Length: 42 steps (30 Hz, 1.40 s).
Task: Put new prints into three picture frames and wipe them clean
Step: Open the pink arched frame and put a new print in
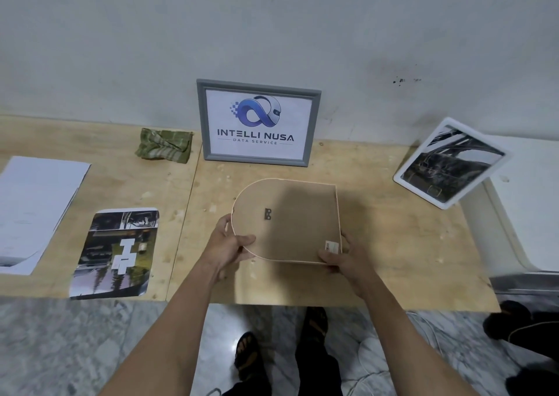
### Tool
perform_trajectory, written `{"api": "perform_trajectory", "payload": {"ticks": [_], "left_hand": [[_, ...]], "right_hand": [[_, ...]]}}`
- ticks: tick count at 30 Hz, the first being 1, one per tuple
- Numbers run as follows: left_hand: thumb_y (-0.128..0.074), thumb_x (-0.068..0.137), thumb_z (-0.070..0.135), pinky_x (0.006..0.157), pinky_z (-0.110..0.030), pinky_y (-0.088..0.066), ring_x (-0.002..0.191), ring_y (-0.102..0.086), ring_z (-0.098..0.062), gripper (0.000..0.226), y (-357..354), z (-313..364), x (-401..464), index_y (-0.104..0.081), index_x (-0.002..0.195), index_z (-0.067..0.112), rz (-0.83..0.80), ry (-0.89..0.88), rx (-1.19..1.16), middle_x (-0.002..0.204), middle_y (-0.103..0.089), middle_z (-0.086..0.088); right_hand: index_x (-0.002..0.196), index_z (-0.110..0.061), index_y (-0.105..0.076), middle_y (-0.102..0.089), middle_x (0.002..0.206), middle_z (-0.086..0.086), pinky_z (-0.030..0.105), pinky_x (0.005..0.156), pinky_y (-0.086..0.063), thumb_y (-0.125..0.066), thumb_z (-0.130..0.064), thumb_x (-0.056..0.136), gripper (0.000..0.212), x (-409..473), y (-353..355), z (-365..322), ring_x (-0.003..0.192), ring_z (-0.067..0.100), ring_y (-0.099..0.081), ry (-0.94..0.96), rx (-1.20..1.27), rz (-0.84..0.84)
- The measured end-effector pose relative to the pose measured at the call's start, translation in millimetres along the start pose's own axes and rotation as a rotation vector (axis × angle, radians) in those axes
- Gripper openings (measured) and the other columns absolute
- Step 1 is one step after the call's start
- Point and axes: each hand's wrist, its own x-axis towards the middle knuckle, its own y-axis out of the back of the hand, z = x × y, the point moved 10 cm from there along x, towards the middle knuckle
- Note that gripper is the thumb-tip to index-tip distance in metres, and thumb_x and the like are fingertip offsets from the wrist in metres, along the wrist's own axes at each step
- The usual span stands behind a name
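- Arched frame (290,223) lies back side up at the middle of the plywood table (393,244); brown backing board faces the camera, small metal hanger near its centre, a sticker at the near right corner.
- Left hand (230,246) grips the rounded near-left edge, thumb curled over the backing, fingers below.
- Right hand (341,256) grips the near right corner, thumb on top beside the sticker.
- Grey frame (257,123) stands upright against the wall behind the arched frame, with a logo print inside; a bare strip of table lies between the two.
- White frame (450,162) stands tilted at the far right, leaning on a white box (514,214); well apart from the hands.
- Loose photo print (116,253) lies flat at the left, its near edge close to the table's front edge.
- Stack of white paper (33,211) sits further left, partly cut off by the view.
- Green cloth (165,145) is crumpled by the wall, just left of the grey frame.
- Bare wood shows right of the arched frame, up to the box.
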Motion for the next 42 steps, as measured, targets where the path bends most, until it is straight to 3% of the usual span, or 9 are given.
{"api": "perform_trajectory", "payload": {"ticks": [10, 14, 19, 22, 26, 30, 34, 38, 42], "left_hand": [[-0.065, 0.083, -0.015, 0.067, -0.044, -0.063, 0.097, -0.071, -0.038, 0.058, -12, 5, -22, -0.055, 0.124, 0.024, -0.184, -0.009, 0.094, 0.119, -0.069, -0.018], [-0.072, 0.089, 0.017, 0.070, -0.045, -0.061, 0.078, -0.073, -0.028, 0.026, -2, 24, -19, -0.066, 0.115, 0.017, -0.096, -0.051, 0.163, 0.099, -0.076, -0.011], [-0.069, 0.090, 0.015, 0.043, -0.016, -0.042, 0.044, -0.054, -0.012, 0.003, 10, 48, -12, -0.068, 0.093, 0.015, 0.088, -0.162, 0.143, 0.074, -0.067, -0.004], [-0.067, 0.092, 0.012, 0.049, -0.022, -0.050, 0.053, -0.060, -0.013, 0.008, 10, 62, -12, -0.068, 0.098, 0.016, 0.097, -0.180, 0.152, 0.079, -0.068, -0.004], [-0.071, 0.087, 0.029, 0.077, -0.040, -0.058, 0.082, -0.069, -0.030, 0.044, 15, 101, -13, -0.062, 0.127, 0.012, 0.186, -0.241, 0.267, 0.098, -0.072, -0.010], [-0.062, 0.089, 0.057, 0.059, -0.036, -0.060, 0.069, -0.069, -0.030, 0.054, -6, 149, -24, -0.066, 0.098, 0.004, 0.084, -0.172, 0.179, 0.086, -0.070, -0.015], [-0.067, 0.089, 0.013, 0.046, -0.028, -0.057, 0.062, -0.065, -0.025, 0.019, -2, 178, -33, -0.067, 0.101, -0.001, 0.081, -0.173, 0.114, 0.083, -0.068, -0.016], [-0.062, 0.086, -0.004, 0.058, -0.032, -0.050, 0.058, -0.059, -0.022, 0.014, 38, 171, -40, -0.066, 0.100, -0.001, 0.128, -0.179, 0.105, 0.073, -0.063, -0.010], [-0.063, 0.089, 0.002, 0.064, -0.031, -0.044, 0.066, -0.059, -0.021, 0.008, 72, 166, -54, -0.068, 0.090, 0.006, 0.081, -0.242, 0.076, 0.075, -0.067, -0.006]], "right_hand": [[0.114, -0.009, -0.065, -0.071, 0.098, 0.004, 0.033, 0.069, -0.053, -0.068, -0.026, 0.088, 0.031, 5, 21, -36, 0.088, 0.022, -0.067, -0.138, 0.093, 0.177], [0.109, -0.009, -0.069, -0.073, 0.102, 0.008, 0.042, 0.087, -0.055, -0.072, -0.021, 0.083, 0.029, 10, 21, -62, 0.094, 0.025, -0.068, -0.075, 0.073, 0.172], [0.106, -0.015, -0.069, -0.074, 0.100, 0.003, 0.032, 0.070, -0.052, -0.070, -0.018, 0.085, 0.021, 3, 3, -87, 0.086, 0.019, -0.068, -0.019, 0.074, 0.026], [0.106, -0.011, -0.070, -0.072, 0.095, 0.003, 0.033, 0.066, -0.053, -0.070, -0.009, 0.084, 0.022, -7, -1, -98, 0.082, 0.020, -0.064, 0.056, 0.011, 0.014], [0.098, -0.008, -0.071, -0.074, 0.084, 0.006, 0.032, 0.060, -0.054, -0.070, -0.009, 0.083, 0.016, -22, -18, -139, 0.069, 0.019, -0.066, 0.316, -0.044, 0.088], [0.071, -0.017, -0.059, -0.054, 0.057, -0.002, 0.030, 0.052, -0.041, -0.064, -0.036, 0.078, 0.021, -65, -60, -190, 0.053, 0.017, -0.047, 0.781, -0.504, 0.344], [0.082, -0.014, -0.062, -0.057, 0.075, 0.002, 0.036, 0.049, -0.042, -0.058, -0.024, 0.091, 0.015, -119, -137, -190, 0.068, 0.027, -0.051, 1.326, -0.950, 0.371], [0.129, -0.035, -0.049, -0.040, 0.131, 0.004, 0.046, 0.109, -0.030, -0.065, -0.070, 0.068, 0.073, -82, -165, -163, 0.123, 0.023, -0.034, 0.866, -1.071, -0.069], [0.136, -0.023, -0.041, -0.040, 0.134, 0.009, 0.044, 0.105, -0.030, -0.037, -0.071, 0.086, 0.069, -69, -112, -195, 0.126, 0.027, -0.035, 0.647, -0.767, 0.393]]}}
